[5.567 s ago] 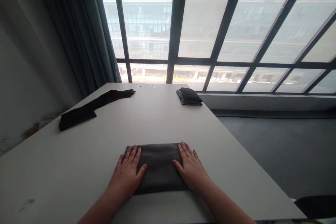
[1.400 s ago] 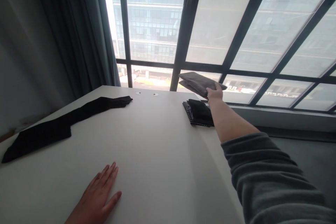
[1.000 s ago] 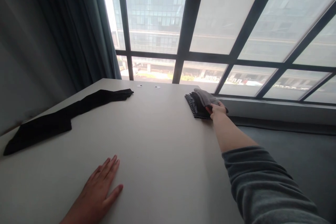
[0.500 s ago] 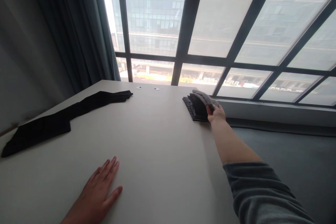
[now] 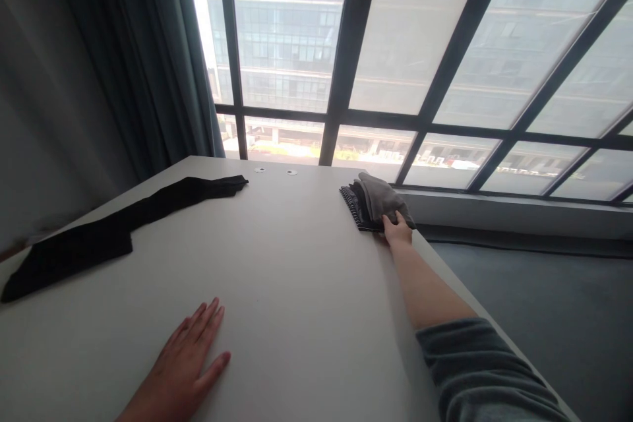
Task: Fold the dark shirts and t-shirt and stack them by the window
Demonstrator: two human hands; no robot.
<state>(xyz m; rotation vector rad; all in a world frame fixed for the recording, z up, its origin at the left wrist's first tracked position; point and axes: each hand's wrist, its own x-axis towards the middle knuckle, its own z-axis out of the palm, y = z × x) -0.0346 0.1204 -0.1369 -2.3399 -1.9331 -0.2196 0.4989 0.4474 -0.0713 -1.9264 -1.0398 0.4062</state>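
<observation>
My left hand (image 5: 185,356) lies flat on the white table (image 5: 277,277), its fingers stretched out and thumb apart, holding nothing. At the table's right edge, my right hand (image 5: 398,232) grips the near edge of a folded grey garment (image 5: 383,196). That garment rests on a small stack of folded dark clothes (image 5: 363,208), and a black-and-white striped piece (image 5: 350,208) shows at the left side of the stack. The fingertips of my right hand are partly hidden by the cloth. A long black garment (image 5: 128,221) is spread along the table's left side, apart from both hands.
Two small white-rimmed cable holes (image 5: 291,173) sit near the far table edge. Beyond it stand a large dark-framed window (image 5: 331,119) and a dark curtain (image 5: 143,66). The grey floor (image 5: 554,297) drops away on the right.
The grey garment has come down flatter over the stack, and my right hand has moved slightly lower and toward me. My left hand stays in place; the view has shifted slightly.
</observation>
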